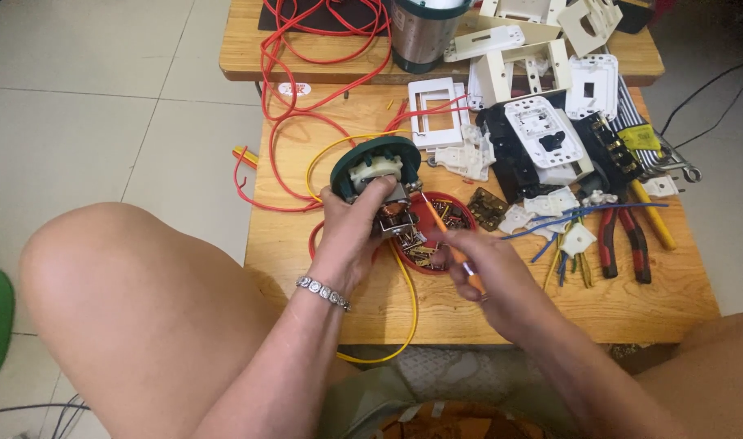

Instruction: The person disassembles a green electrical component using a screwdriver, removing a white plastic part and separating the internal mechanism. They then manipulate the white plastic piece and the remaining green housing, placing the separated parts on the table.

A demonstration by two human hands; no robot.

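My left hand (349, 236) grips a small motor (376, 177) with a dark green round plate, a white housing and copper windings, held above the wooden table (469, 313). My right hand (481, 264) holds an orange-handled screwdriver (449, 240) whose tip points up-left toward the motor's side. Right beneath both sits a red round dish (457, 207) with several small screws and metal bits. A yellow wire (408, 301) loops from the motor down past the table's front edge. A bracelet is on my left wrist.
White switch plates and frames (436, 114), a black block with a white switch part (542, 138), red-handled pliers (623, 240), a yellow-handled tool (652, 215), blue wires (567, 219), red cable loops (306, 49) and a metal cup (424, 32) crowd the table. My knees flank it.
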